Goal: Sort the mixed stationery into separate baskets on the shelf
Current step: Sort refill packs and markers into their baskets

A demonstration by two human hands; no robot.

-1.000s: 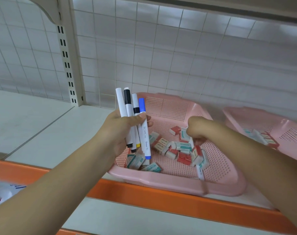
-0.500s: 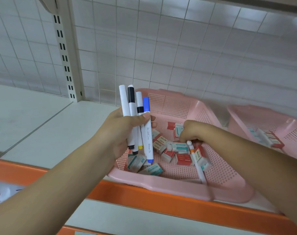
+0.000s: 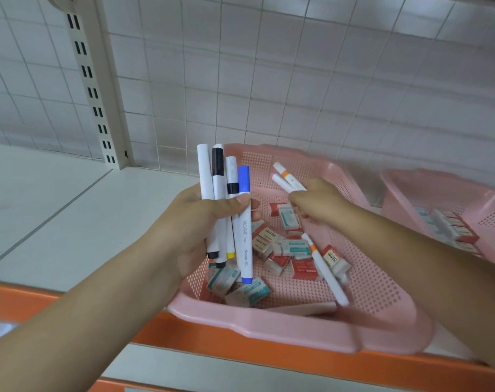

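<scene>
The right hand (image 3: 317, 205), among erasers (image 3: 291, 247) 0.5 s earlier, rose gripping 2 markers (image 3: 284, 181); the left hand (image 3: 198, 224) clutched 4 pens (image 3: 218, 179). We judged the orange-banded marker (image 3: 325, 270) in the basket (image 3: 269, 326) next.

The shelf (image 3: 71, 193) is a flat white board with an orange front edge (image 3: 240, 360); a thin dark seam (image 3: 51, 218) runs across it from the foot of the slotted upright (image 3: 96, 94) toward the front left, so the surface is of two panels; behind it stands a white wire grid (image 3: 269, 80) as back wall. Two baskets stand directly on the right panel; the nearer pink basket (image 3: 297, 332) sits at the front, and its front rim covers a part of the orange edge in this view; the second pink basket (image 3: 410, 182) stands just beside it on the right, partly cut by the border of the picture.
</scene>
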